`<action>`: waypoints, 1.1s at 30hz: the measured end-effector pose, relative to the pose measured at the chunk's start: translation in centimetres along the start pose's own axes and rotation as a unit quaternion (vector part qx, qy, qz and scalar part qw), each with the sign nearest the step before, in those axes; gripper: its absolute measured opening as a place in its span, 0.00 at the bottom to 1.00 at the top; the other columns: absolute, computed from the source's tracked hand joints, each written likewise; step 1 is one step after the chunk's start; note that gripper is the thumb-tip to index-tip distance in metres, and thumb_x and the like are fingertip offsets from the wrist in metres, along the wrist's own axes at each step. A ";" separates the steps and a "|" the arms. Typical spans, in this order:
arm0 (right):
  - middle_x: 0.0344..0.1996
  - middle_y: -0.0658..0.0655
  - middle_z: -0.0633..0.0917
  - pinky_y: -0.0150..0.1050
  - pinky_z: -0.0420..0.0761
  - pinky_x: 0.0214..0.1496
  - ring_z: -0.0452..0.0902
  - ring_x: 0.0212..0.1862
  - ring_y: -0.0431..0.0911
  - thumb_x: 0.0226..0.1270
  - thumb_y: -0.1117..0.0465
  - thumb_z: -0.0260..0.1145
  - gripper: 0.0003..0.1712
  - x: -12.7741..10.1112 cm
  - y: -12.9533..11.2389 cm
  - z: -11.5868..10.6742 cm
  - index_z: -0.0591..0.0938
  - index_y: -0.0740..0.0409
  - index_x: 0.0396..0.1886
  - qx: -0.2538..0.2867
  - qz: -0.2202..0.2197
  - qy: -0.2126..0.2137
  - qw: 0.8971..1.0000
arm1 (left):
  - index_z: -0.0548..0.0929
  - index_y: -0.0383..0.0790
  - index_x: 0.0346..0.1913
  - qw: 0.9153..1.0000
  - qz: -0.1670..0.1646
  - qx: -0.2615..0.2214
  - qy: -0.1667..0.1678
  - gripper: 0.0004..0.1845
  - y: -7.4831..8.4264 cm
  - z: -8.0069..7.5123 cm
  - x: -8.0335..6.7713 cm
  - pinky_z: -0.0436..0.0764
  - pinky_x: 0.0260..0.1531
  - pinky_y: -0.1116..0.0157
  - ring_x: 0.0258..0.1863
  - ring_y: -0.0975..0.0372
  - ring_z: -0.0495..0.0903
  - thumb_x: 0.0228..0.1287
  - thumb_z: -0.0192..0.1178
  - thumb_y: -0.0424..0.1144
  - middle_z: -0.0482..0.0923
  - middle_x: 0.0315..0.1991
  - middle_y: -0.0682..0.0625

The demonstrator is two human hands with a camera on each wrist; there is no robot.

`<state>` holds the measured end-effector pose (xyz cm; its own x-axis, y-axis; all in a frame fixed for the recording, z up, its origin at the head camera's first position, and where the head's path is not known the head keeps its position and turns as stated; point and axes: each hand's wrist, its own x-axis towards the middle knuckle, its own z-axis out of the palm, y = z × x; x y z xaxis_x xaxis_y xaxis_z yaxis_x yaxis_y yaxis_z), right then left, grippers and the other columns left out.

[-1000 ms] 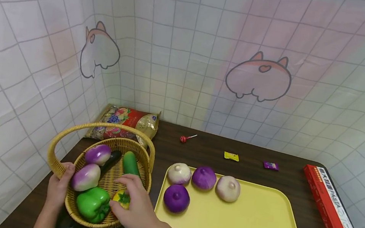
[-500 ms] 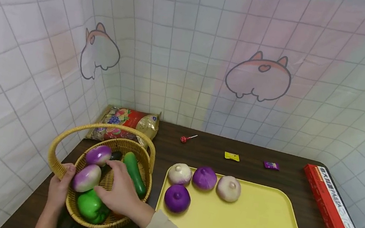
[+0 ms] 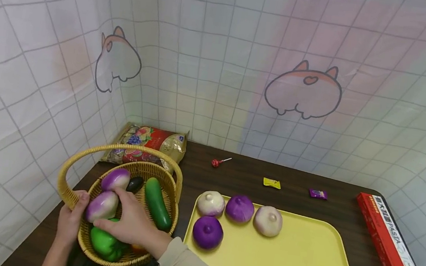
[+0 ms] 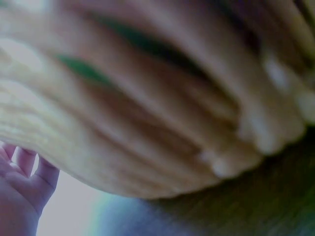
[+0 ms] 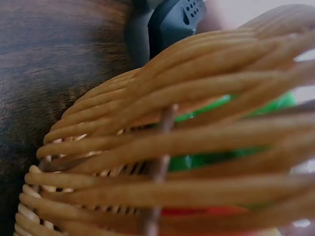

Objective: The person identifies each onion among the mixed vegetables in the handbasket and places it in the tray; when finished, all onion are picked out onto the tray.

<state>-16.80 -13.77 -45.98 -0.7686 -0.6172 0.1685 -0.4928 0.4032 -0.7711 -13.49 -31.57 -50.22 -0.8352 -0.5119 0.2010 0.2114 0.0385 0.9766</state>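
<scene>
A wicker basket (image 3: 173, 186) stands at the left of the table, its arched handle (image 3: 126, 146) raised. My left hand (image 3: 70, 220) holds its left side where the handle joins the rim. Inside my right hand (image 3: 134, 221) reaches over and grips a purple-and-white turnip (image 3: 100, 208) between thumb and fingers. A second such turnip (image 3: 116, 178) lies just above it. Also in the basket are a green bell pepper (image 3: 103, 242), a green cucumber (image 3: 157, 204), a dark eggplant (image 3: 135, 184) and a mostly hidden orange-yellow item (image 3: 138, 249). Both wrist views show mainly blurred wicker.
Right of the basket lies a yellow tray (image 3: 293, 260) bearing several turnip-like vegetables (image 3: 208, 232). Behind are a snack bag (image 3: 148, 144), a lollipop (image 3: 215, 163) and small wrapped candies (image 3: 272, 183). A red pasta box (image 3: 393, 246) lies at the right edge.
My right hand has moved from the yellow-orange item leftward across the basket to the lower purple-and-white turnip and taken hold of it. The left hand keeps its grip on the basket.
</scene>
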 end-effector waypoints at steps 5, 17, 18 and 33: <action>0.64 0.48 0.73 0.33 0.73 0.55 0.72 0.59 0.37 0.59 0.41 0.70 0.46 0.3 -0.1 0.1 0.61 0.46 0.73 0.025 -0.014 -0.018 0.999 | 0.76 0.39 0.39 1.000 -0.002 0.002 0.005 0.03 0.0 -0.1 0.1 0.71 0.36 0.75 0.32 0.68 0.72 0.72 0.53 0.32 0.75 0.32 0.58; 0.51 0.45 0.78 0.25 0.73 0.44 0.74 0.45 0.32 0.55 0.44 0.73 0.41 0.7 -0.1 0.7 0.65 0.48 0.65 0.031 0.011 0.023 0.999 | 0.78 0.47 0.38 1.000 0.015 -0.012 0.000 0.09 0.0 -0.2 -0.1 0.71 0.38 0.76 0.33 0.69 0.72 0.71 0.52 0.28 0.75 0.33 0.58; 0.51 0.45 0.78 0.25 0.73 0.44 0.74 0.46 0.32 0.55 0.44 0.73 0.42 0.8 -0.1 0.7 0.66 0.48 0.66 0.032 0.011 0.023 0.999 | 0.77 0.47 0.38 1.000 0.015 -0.009 0.001 0.09 0.1 -0.1 -0.1 0.70 0.38 0.76 0.34 0.68 0.72 0.71 0.52 0.28 0.75 0.33 0.58; 0.50 0.44 0.80 0.26 0.75 0.41 0.76 0.43 0.32 0.56 0.40 0.72 0.41 0.4 -0.3 0.3 0.68 0.46 0.67 0.055 0.007 0.009 0.998 | 0.77 0.42 0.39 1.000 -0.003 0.028 -0.001 0.03 0.1 -0.1 0.0 0.71 0.38 0.76 0.34 0.68 0.73 0.72 0.54 0.32 0.76 0.33 0.57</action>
<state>-16.82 -14.30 -45.87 -0.7827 -0.5995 0.1673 -0.4350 0.3345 -0.8360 -13.39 -31.69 -50.14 -0.8376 -0.5102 0.1951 0.1780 0.0828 0.9806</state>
